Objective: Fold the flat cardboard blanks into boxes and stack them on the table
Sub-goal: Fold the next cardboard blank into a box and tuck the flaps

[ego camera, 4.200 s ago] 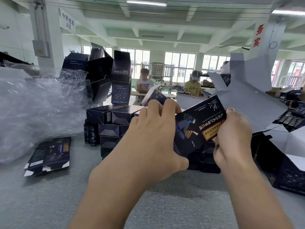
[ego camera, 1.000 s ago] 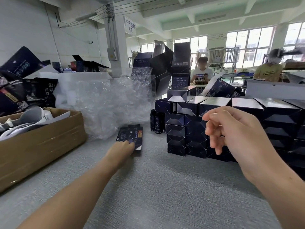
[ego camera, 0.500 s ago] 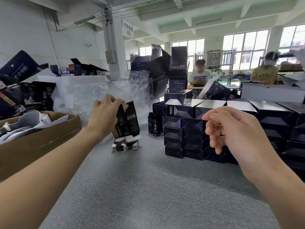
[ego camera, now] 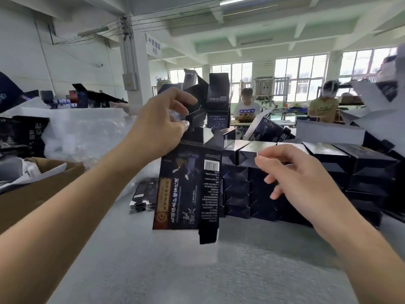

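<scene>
Before stacked boxes [ego camera: 370,172], left grip [ego camera: 157,126] pinches a blank [ego camera: 188,189]; right grip [ego camera: 302,178] hangs loose.

1. White pillar [ego camera: 135,69]; sign [ego camera: 154,46] hangs right of its top, grey box [ego camera: 129,81] on it.
2. Clear plastic wrap [ego camera: 87,132] below pillar.
3. Brown carton [ego camera: 32,194] lower left of pillar.
4. 2 seated people right of pillar: white shirt [ego camera: 246,109], yellow shirt [ego camera: 324,108].

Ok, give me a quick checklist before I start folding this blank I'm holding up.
1. Left grip holds the blank by its top: ok.
2. Blank hangs off the table, unfolded: ok.
3. Right grip free, holding nothing: ok.
4. Only one blank picked up: cannot tell.
5. Bare table in front to work over: ok.
6. Box stack steady enough for another: cannot tell.
</scene>
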